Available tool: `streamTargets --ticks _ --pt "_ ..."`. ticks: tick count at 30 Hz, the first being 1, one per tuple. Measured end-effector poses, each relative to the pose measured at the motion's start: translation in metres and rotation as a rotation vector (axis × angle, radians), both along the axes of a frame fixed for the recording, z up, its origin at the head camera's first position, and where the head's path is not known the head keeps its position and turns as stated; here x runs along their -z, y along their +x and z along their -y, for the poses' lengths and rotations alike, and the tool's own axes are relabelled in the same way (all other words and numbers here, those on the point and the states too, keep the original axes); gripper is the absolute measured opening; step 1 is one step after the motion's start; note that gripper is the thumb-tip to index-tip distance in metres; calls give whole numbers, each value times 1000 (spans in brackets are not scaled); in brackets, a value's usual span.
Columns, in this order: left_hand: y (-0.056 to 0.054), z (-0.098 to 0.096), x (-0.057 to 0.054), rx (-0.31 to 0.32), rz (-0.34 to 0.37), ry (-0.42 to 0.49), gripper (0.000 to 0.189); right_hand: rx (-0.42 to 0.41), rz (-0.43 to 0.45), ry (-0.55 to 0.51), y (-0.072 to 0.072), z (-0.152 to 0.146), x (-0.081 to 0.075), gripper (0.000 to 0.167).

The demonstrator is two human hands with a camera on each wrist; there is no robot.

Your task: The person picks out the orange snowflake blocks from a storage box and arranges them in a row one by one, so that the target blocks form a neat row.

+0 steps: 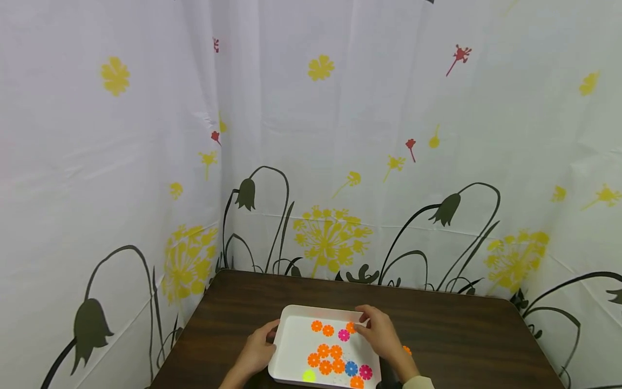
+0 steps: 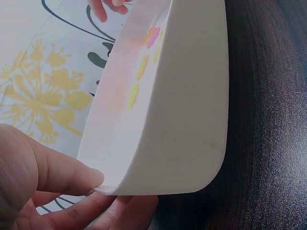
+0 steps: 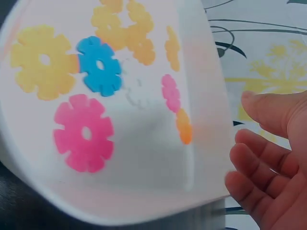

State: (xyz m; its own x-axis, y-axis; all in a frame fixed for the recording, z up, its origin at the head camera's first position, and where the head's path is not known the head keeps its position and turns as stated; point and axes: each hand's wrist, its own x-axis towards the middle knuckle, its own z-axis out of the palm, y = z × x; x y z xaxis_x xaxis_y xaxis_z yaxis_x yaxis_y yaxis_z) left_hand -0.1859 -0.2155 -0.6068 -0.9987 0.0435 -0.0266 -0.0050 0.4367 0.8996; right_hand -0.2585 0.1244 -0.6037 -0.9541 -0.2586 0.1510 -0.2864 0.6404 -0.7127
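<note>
A white rectangular tray [image 1: 293, 329] is tilted up, with notched, flower-shaped plastic discs lying in it. Several are orange [image 1: 325, 367]; others are pink [image 3: 82, 151], blue [image 3: 111, 74] and yellow-green [image 1: 309, 376]. A colourless, see-through disc [image 3: 135, 91] lies near the blue one. My left hand [image 1: 255, 350] grips the tray's left side, thumb on the rim and fingers beneath, as the left wrist view shows. At the far right corner is my right hand [image 1: 381, 332], its thumb and fingers apart and loosely bent beside the rim, holding nothing.
The dark wooden table [image 1: 461, 335] spreads out under the tray. On it, an orange disc [image 1: 407, 350] shows partly behind the right wrist. A white curtain [image 1: 379, 108] with flower prints hangs along the table's back and left sides.
</note>
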Motion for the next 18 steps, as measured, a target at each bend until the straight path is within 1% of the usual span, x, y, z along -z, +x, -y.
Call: streamTargets --ticks 5,12,18 --pt "-1 0 1 -3 -2 -6 70 -7 13 -17 1 2 6 38" --pt "-2 0 0 3 -9 -12 69 -21 23 -8 0 5 7 38" --pt "-1 0 1 -4 0 -14 69 -52 22 47 -1 8 8 25"
